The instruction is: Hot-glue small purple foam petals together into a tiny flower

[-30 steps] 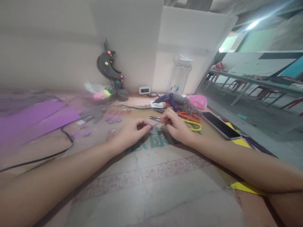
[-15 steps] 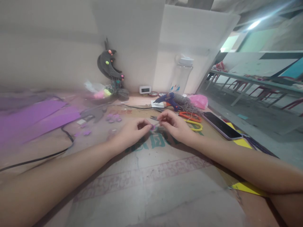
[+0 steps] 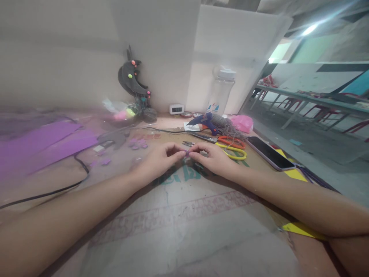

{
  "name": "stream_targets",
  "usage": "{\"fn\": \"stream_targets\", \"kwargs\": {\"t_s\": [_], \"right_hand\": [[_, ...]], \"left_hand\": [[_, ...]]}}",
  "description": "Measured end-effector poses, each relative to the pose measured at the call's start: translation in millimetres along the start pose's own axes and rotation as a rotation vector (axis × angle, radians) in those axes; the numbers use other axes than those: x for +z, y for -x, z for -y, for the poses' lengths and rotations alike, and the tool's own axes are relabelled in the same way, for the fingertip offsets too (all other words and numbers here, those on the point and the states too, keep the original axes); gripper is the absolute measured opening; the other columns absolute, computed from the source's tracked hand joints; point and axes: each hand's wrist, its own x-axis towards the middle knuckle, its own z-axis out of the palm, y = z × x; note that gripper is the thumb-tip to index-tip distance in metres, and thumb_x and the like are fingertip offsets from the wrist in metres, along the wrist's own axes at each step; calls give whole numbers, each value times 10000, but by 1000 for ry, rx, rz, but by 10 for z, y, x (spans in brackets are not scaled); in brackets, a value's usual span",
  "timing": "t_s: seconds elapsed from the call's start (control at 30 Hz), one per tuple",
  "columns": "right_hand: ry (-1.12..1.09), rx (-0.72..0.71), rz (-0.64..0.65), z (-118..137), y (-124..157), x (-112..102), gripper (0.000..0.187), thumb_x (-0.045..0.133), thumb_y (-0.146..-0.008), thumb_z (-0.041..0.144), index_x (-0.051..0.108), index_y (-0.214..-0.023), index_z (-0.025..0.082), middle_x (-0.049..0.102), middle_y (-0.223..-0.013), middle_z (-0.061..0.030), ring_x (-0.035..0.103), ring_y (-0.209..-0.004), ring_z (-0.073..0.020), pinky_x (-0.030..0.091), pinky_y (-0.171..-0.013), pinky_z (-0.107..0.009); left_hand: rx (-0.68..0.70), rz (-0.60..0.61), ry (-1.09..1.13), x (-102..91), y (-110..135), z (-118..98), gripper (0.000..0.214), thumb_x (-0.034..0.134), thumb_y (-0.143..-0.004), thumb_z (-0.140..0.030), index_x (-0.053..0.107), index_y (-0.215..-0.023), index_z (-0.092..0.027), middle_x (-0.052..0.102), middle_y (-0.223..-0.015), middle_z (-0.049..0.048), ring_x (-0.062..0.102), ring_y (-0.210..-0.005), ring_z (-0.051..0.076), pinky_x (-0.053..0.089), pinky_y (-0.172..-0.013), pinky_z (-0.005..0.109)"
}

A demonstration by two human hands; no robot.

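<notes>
A small purple piece [image 3: 187, 153] is pinched between the fingertips of both my hands, mostly covered by them. My left hand [image 3: 157, 159] is closed, thumb and index finger pressed on its left side. From the other side, my right hand [image 3: 217, 158] grips it the same way, the fingertips of the two hands nearly touching. Just beyond the fingers lie a pair of small metal tips [image 3: 188, 143] and scissors with yellow handles [image 3: 240, 154]. Several small purple flower-like cutouts [image 3: 138, 144] rest to the left of my left hand.
Purple sheets [image 3: 57, 140] and a black cable [image 3: 66, 187] lie at left. Behind my hands are a blue glue gun [image 3: 205, 122], grey yarn [image 3: 227, 125], orange-handled scissors [image 3: 235, 142], a clear bottle [image 3: 221, 92] and a small digital clock [image 3: 177, 109]. A phone [image 3: 271, 153] lies at right.
My right hand has come down and left, its fingertips now meeting my left hand's at the purple piece. My left hand has hardly moved.
</notes>
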Motion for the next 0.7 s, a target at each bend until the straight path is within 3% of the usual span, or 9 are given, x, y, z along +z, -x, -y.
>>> {"fn": "stream_targets", "kwargs": {"t_s": [0.27, 0.7], "right_hand": [[12, -13, -14, 19, 13, -15, 158, 526, -863, 286, 632, -845, 170, 645, -782, -10, 567, -721, -143, 436, -682, -258], [-7, -35, -9, 21, 33, -30, 204, 491, -891, 320, 615, -835, 169, 633, -783, -13, 565, -742, -144, 433, -709, -262]], "left_hand": [[49, 7, -70, -21, 19, -37, 367, 452, -894, -458, 651, -797, -166, 648, -736, 11, 567, -695, 146, 418, -653, 256], [27, 40, -99, 16, 33, -66, 289, 510, -854, -404, 678, -814, -171, 656, -711, 5, 532, -609, 123, 393, -575, 235]]}}
